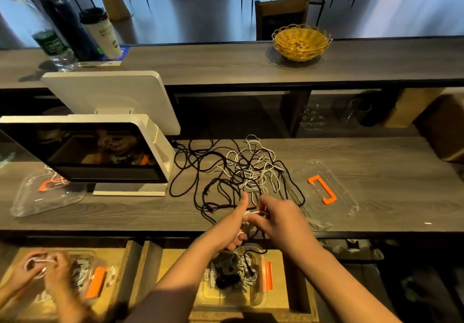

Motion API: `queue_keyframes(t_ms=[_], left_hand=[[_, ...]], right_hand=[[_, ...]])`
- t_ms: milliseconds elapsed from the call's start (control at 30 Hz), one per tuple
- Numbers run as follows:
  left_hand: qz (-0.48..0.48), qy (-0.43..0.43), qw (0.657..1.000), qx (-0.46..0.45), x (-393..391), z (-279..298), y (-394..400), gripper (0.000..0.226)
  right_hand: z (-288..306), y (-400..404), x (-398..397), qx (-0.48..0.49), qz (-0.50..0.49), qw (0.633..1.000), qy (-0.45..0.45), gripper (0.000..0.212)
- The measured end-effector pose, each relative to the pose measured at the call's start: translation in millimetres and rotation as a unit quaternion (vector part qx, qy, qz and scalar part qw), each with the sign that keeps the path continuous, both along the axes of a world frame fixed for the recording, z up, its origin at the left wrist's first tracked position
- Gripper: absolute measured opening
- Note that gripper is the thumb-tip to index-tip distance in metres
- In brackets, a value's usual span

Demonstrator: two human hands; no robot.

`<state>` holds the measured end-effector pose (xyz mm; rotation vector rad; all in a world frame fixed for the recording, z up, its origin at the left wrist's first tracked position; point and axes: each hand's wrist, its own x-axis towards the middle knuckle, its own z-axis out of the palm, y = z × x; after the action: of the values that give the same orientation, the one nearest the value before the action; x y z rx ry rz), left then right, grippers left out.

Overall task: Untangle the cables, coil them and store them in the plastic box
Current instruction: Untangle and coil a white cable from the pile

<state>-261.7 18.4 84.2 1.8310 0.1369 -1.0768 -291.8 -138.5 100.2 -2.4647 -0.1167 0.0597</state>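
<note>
A tangle of black and white cables (238, 172) lies on the grey wooden counter. My left hand (232, 224) and my right hand (278, 218) meet at the counter's front edge, both pinching a white cable (253, 212) whose strand runs up into the tangle. My left thumb points up. Below my hands, on a lower wooden surface, a clear plastic box (233, 297) with an orange latch holds coiled black and white cables. Its clear lid (324, 192) with an orange handle lies on the counter to the right of the tangle.
A white point-of-sale screen (100, 152) stands left of the tangle, with another clear lid (47, 197) beside it. At the bottom left another person's hands (45, 270) work a white cable over a second box. A yellow basket (301, 42) sits on the upper shelf.
</note>
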Motion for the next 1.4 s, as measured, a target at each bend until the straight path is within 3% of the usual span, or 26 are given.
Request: queue_keyframes(t_ms=[100, 267, 367, 500, 633, 767, 867, 967, 1067, 1233, 1400], left_hand=[[-0.073, 0.024, 0.996, -0.043, -0.5, 4.3, 0.0, 0.088], [-0.174, 0.039, 0.98, -0.091, -2.4, 15.9, 1.0, 0.062], [-0.08, 0.02, 0.989, -0.121, -4.7, 14.4, -0.7, 0.05], [0.073, -0.087, 0.988, -0.108, -7.6, 9.8, -14.1, 0.054], [0.23, -0.082, 0.947, -0.21, -18.4, 5.3, -29.6, 0.054], [0.34, -0.069, 0.896, -0.277, -25.5, 11.9, -50.2, 0.055], [0.362, -0.099, 0.887, -0.27, -28.6, 20.6, -65.5, 0.056], [0.348, -0.166, 0.897, -0.218, -30.0, 26.7, -76.5, 0.05], [0.341, -0.209, 0.899, -0.178, -27.5, 27.9, -79.8, 0.047], [0.379, -0.166, 0.883, -0.22, -25.4, 30.4, -79.0, 0.044], [0.439, -0.091, 0.859, -0.247, -20.5, 25.1, -66.9, 0.029]], right_hand=[[2.9, -15.7, 10.7, -0.034, -0.025, 0.999, 0.003, 0.038], [0.9, -37.0, 19.8, 0.042, 0.019, 0.995, 0.086, 0.043], [-12.8, -43.0, 18.6, 0.128, 0.027, 0.983, 0.13, 0.035], [-24.6, -43.1, 13.2, 0.234, -0.023, 0.964, 0.128, 0.026], [-25.0, -32.3, 4.3, 0.312, -0.064, 0.936, 0.147, 0.025], [-20.1, -20.0, -6.8, 0.364, -0.076, 0.913, 0.165, 0.044], [-18.4, -14.8, -11.3, 0.396, -0.047, 0.902, 0.163, 0.044], [-13.8, -18.3, -9.1, 0.435, -0.024, 0.881, 0.186, 0.023], [-8.2, -26.2, -8.7, 0.491, 0.0, 0.837, 0.242, 0.018], [-12.3, -35.9, -8.0, 0.583, 0.034, 0.751, 0.308, 0.019], [-2.5, -48.1, -6.2, 0.544, 0.087, 0.776, 0.307, 0.01]])
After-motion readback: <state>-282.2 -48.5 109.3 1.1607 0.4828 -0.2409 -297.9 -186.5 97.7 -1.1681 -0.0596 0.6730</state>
